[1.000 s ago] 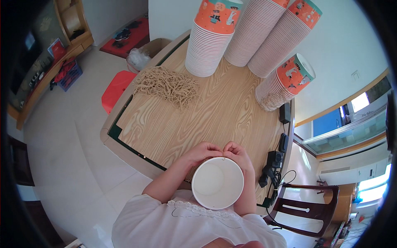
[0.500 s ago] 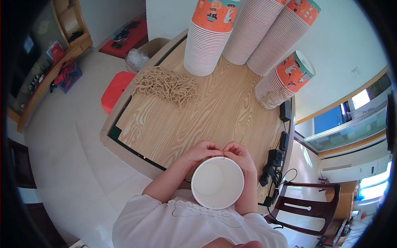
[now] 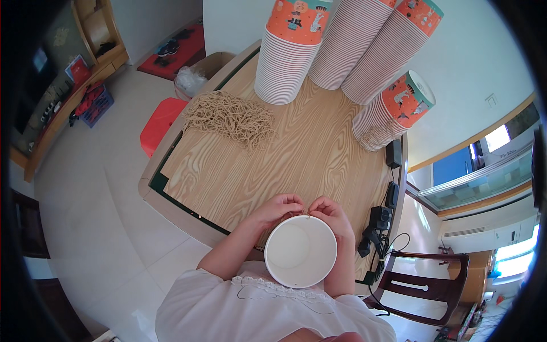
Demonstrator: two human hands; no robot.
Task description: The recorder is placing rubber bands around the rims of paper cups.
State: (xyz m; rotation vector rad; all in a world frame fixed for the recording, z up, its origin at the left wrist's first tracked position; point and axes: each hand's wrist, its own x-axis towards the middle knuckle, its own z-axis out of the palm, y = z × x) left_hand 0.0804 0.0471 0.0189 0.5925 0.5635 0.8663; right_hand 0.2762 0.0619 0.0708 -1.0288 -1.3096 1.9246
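A white paper bucket [image 3: 302, 253] rests against my front at the table's near edge, its open mouth facing up toward me. At its far rim, my left hand [image 3: 280, 208] is closed in a pinch. My right hand [image 3: 331, 215] pinches close beside it, also at the rim. A short bit of tan cord [image 3: 305, 214] shows between the fingertips; most of it is hidden by the fingers and bucket. Farther off to the left, a loose tangled heap of tan cords [image 3: 231, 121] lies on the wooden table [image 3: 302, 154].
Tall nested stacks of orange-and-white paper buckets [image 3: 288, 68] stand at the far side. A shorter leaning stack [image 3: 393, 111], with cords around it, is at the right. Black power adapters and cables [image 3: 379, 219] line the right edge, near a dark chair [image 3: 424, 285].
The fingertips have drawn slightly apart, and more of the cord between them shows. The bucket has barely shifted.
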